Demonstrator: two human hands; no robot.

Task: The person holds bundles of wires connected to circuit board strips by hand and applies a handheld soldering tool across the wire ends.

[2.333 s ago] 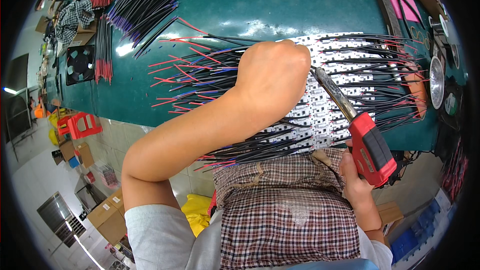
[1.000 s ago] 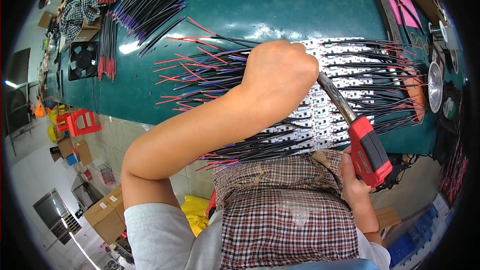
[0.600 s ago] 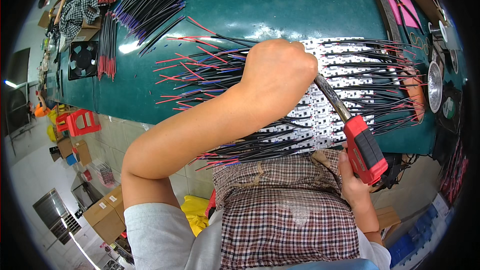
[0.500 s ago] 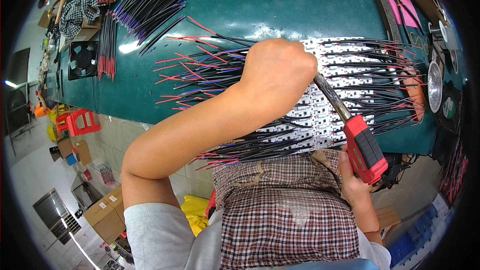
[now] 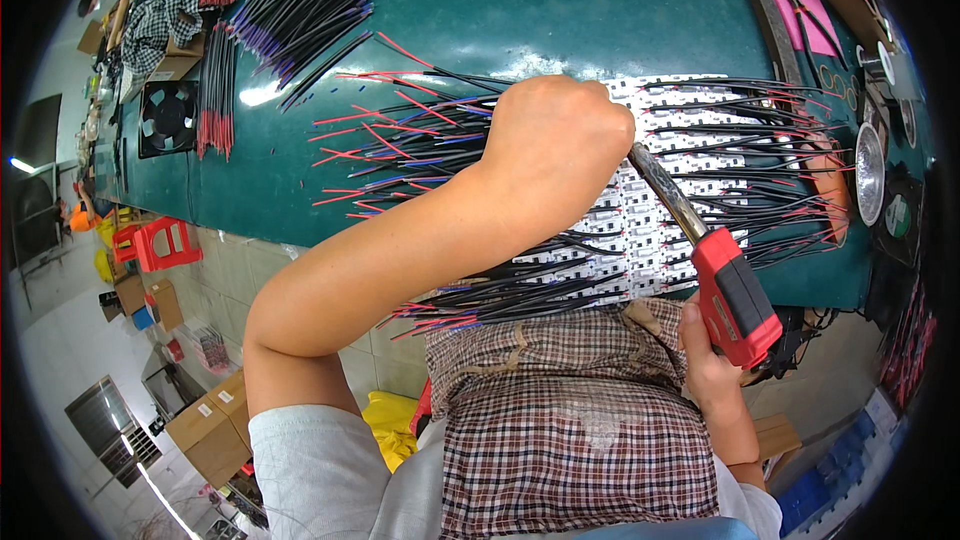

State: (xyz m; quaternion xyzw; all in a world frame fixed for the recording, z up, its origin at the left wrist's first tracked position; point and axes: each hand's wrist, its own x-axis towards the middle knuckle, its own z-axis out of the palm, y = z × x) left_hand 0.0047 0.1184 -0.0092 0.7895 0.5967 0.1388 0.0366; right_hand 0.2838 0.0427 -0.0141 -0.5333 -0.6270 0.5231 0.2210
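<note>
At the far left, a red plastic stool [image 5: 165, 245] stands on the floor beside the counter [image 5: 440, 15], and above it a small black fan [image 5: 167, 120] sits at the counter's edge, near a crumpled checked cloth [image 5: 160, 22]. Just right of the fan lies a bundle of red-ended wires [image 5: 216, 105], then a big slanting heap of black wires [image 5: 300, 15] with blue-purple ends. Next come more loose wires [image 5: 455, 143] with bare-looking red and blue ends, reaching out from under my bent forearm. My left hand [image 5: 562, 135] is curled above the white boards [image 5: 640, 212], its back upward; its fingers are hidden, so I cannot tell what they hold. The boards lie in stacked rows on the counter, in front of my apron [image 5: 580, 450]. My right hand [image 5: 712, 370] grips a red-and-black soldering gun [image 5: 738, 295], whose metal tube slants up over the boards and ends just beside my left knuckles. Black wires [image 5: 760, 128] spread rightward off the boards, and beyond them pliers [image 5: 800, 8] rest on a pink sheet [image 5: 818, 28].
</note>
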